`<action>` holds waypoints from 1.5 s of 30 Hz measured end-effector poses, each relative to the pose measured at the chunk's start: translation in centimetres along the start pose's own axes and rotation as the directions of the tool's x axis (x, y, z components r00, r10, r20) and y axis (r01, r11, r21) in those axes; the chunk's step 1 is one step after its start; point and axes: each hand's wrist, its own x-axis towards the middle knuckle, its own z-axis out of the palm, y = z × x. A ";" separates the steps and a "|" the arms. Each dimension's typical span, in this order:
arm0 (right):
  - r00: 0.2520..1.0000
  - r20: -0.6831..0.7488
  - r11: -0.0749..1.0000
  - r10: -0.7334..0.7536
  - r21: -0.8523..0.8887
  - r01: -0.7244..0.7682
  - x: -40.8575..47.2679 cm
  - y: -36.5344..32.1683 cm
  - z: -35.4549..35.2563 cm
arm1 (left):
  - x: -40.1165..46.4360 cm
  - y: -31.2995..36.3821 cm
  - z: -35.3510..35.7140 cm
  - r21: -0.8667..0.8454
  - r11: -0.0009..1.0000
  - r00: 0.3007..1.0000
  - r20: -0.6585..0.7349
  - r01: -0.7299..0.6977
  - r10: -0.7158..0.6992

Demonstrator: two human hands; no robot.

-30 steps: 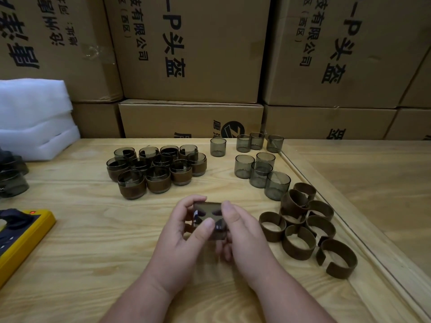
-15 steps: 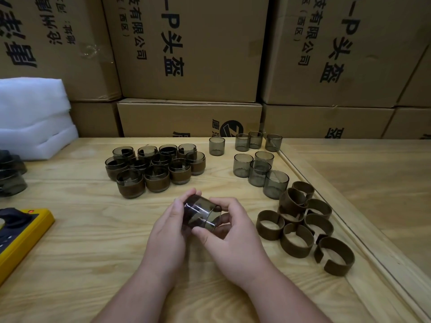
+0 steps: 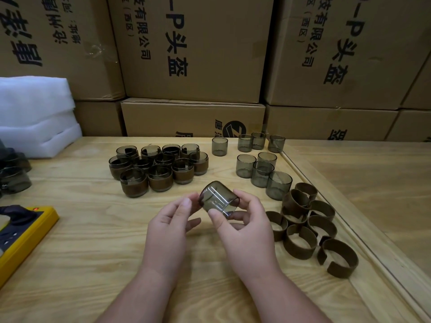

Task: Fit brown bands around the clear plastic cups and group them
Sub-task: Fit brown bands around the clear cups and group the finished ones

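One smoky clear cup [image 3: 218,198] at frame centre now lies tilted and bandless, pinched by right hand [image 3: 245,226] fingers; left hand [image 3: 169,226] has released it, fingers loosely spread. Banding not begun.

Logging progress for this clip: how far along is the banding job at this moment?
Roughly half done. A cluster of banded cups stands grouped at centre-left. In hand: the right hand grips one bare cup on its side, with the left hand touching it. Left: about eight unbanded cups and the loose brown bands on the right.
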 end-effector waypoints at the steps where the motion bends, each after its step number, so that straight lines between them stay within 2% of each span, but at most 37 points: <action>1: 1.000 0.008 1.000 -0.003 0.030 0.002 0.0 0.0 0.0 | 0.0 0.0 0.0 -0.005 1.000 1.000 -0.003 0.007 -0.007; 3: 1.000 0.009 0.996 -0.016 0.090 0.015 0.1 0.2 0.1 | -0.1 0.1 -0.1 -0.042 0.998 0.998 0.047 0.055 -0.053; 6: 0.998 0.052 0.996 -0.021 0.093 0.016 0.0 0.3 0.2 | -0.3 0.1 0.2 -0.068 0.994 0.987 0.145 0.083 -0.072; 10: 0.996 0.079 0.998 -0.030 -0.045 0.034 -0.2 0.3 0.1 | -0.4 0.3 0.3 -0.066 0.997 0.995 0.098 0.028 -0.022; 13: 0.993 -0.033 0.940 -0.111 -0.327 0.094 0.1 0.1 -0.5 | -0.5 0.1 0.1 0.166 0.985 0.999 0.037 -0.037 0.032; 15: 0.984 -0.095 0.866 -0.148 -0.493 0.082 0.3 -0.2 -0.8 | -0.5 -0.3 0.1 0.360 0.929 0.997 0.039 -0.079 0.070; 19: 0.990 -0.135 0.727 -0.033 -0.683 -0.069 0.7 -0.3 -1.2 | -0.5 -0.9 0.5 0.573 0.811 0.991 0.122 -0.116 0.055; 22: 0.994 -0.110 0.730 0.009 -0.679 -0.082 0.9 -0.2 -1.3 | -0.6 -1.0 0.6 0.627 0.769 0.986 0.164 -0.127 0.029; 25: 0.997 -0.032 0.843 -0.071 -0.536 0.043 0.6 -0.5 -1.2 | -0.6 -1.0 0.5 0.628 0.769 0.989 0.139 -0.119 0.039; 27: 0.988 -0.032 0.864 -0.154 -0.489 0.119 0.5 -0.8 -1.2 | -0.6 -1.0 0.5 0.639 0.759 0.990 0.125 -0.127 0.060; 29: 0.984 -0.040 0.846 -0.174 -0.517 0.128 0.7 -0.6 -1.3 | -0.7 -1.0 0.5 0.648 0.748 0.988 0.132 -0.144 0.077; 33: 1.000 0.014 0.764 -0.022 -0.645 0.026 1.1 0.0 -1.7 | -0.5 -1.3 0.2 0.650 0.746 0.989 0.124 -0.143 0.082; 36: 0.998 0.051 0.727 0.040 -0.687 0.006 1.1 0.3 -1.6 | -0.4 -1.3 0.1 0.637 0.763 0.993 0.103 -0.115 0.064; 40: 0.997 0.072 0.678 0.031 -0.734 0.032 1.0 0.9 -1.5 | -0.4 -1.4 0.1 0.623 0.774 0.993 0.105 -0.114 0.061; 45: 1.000 0.007 0.643 0.012 -0.766 -0.003 1.1 1.0 -1.5 | -0.3 -1.5 0.0 0.621 0.776 0.993 0.099 -0.107 0.057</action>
